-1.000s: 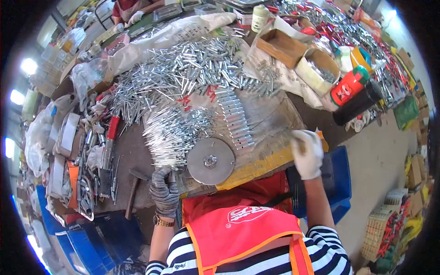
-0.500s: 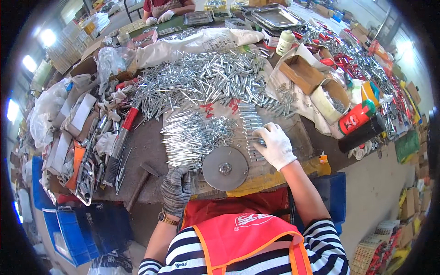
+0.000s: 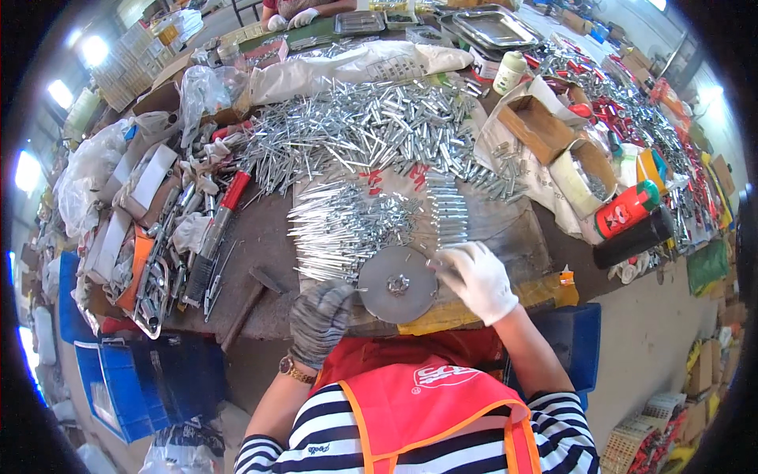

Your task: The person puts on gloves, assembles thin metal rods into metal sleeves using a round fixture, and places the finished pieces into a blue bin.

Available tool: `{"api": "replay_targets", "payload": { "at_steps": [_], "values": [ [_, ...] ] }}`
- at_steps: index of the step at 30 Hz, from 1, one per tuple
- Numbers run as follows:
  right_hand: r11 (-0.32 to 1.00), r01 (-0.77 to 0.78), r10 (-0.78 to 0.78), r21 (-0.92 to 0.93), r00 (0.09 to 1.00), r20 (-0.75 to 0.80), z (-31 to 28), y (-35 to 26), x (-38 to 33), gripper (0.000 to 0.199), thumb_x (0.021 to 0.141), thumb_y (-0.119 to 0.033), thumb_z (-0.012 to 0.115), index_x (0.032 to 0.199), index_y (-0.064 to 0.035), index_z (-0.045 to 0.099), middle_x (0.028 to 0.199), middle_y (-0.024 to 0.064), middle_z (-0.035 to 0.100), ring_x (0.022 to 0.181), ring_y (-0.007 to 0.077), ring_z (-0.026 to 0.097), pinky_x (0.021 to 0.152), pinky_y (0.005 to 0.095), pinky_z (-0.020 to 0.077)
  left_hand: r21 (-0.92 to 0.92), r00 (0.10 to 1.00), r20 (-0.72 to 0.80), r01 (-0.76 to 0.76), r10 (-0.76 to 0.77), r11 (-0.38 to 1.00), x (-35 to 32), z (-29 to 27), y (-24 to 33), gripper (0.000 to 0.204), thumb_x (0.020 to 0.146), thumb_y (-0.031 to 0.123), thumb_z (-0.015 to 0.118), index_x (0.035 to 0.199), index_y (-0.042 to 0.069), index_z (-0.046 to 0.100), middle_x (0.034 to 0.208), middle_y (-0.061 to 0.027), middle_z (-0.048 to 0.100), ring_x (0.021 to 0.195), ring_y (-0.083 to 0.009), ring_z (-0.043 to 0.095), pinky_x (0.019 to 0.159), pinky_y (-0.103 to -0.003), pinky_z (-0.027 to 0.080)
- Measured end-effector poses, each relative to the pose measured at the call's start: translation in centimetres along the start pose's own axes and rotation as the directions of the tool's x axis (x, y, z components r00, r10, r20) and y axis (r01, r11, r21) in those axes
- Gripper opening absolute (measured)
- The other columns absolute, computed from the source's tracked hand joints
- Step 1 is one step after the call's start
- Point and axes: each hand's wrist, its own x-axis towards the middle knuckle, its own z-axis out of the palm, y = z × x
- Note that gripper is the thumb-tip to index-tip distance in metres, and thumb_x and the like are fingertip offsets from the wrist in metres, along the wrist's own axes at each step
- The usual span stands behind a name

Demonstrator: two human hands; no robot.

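A: ok, start closest to the camera, what's there?

B: Red apron (image 3: 410, 403), then two gloved hands. The left hand (image 3: 322, 320), grey striped knit, has its fingers curled in just off the left edge of a round metal disc (image 3: 379, 304). Can't tell if it's pinching anything, too small.

A: And the right hand (image 3: 479, 286)?

B: White glove, at the disc's right edge, thumb and fingertips bent toward it. Can't tell if they're pressed on something either. So the disc sits pretty much between the two grips, lying flat.

A: Past that?

B: Thin rods (image 3: 322, 237) fanned out beyond the disc and the left hand, plus a neat column of short tubes (image 3: 451, 217) beyond the right fingertips. Then a big loose metal pile (image 3: 371, 126), a white sack (image 3: 347, 71), and way back, another person's gloved hands (image 3: 303, 17).
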Motion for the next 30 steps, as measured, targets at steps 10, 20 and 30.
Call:
{"api": "replay_targets", "payload": {
  "at_steps": [10, 20, 30],
  "values": [
    [0.976, -0.107, 0.088, 0.187, 0.99, 0.108, 3.1, -3.8, -3.5, 0.023, 0.082, -0.017, 0.08, 0.105, -0.0173, 0.077, 0.094, 0.0066, 0.064, 0.089, 0.0286, 0.063, 0.078, 0.0398, 0.0535, 0.003, 0.923, 0.372, 0.101, -0.095, 0.995, 1.6, 0.5, 3.6, 0.018, 0.088, 0.011, 0.07, 0.106, 0.009, 0.074, 0.101, -0.0094, 0.07, 0.09, -0.0309, 0.069, 0.079, -0.041, 0.056],
    [0.947, -0.199, 0.194, 0.253, 0.98, 0.045, 3.4, -4.5, -3.8, 0.023, 0.076, -0.015, 0.084, 0.097, -0.0165, 0.079, 0.093, 0.0078, 0.064, 0.088, 0.0288, 0.065, 0.076, 0.0392, 0.0539, 0.008, 0.875, 0.465, 0.143, -0.131, 0.99, 1.4, 0.9, 4.0, 0.02, 0.089, 0.011, 0.068, 0.109, 0.009, 0.072, 0.105, -0.0111, 0.069, 0.092, -0.0317, 0.068, 0.079, -0.042, 0.056],
    [0.943, -0.22, 0.211, 0.248, 0.976, 0.06, 3.3, -4.4, -3.6, 0.019, 0.077, -0.019, 0.083, 0.096, -0.0195, 0.078, 0.092, 0.0039, 0.066, 0.089, 0.0267, 0.066, 0.076, 0.0383, 0.0551, -0.029, 0.861, 0.482, 0.201, -0.162, 0.979, 2.2, 0.8, 4.4, 0.019, 0.089, 0.009, 0.069, 0.108, 0.01, 0.071, 0.105, -0.0105, 0.066, 0.093, -0.0319, 0.067, 0.079, -0.042, 0.055]
  ]
}}
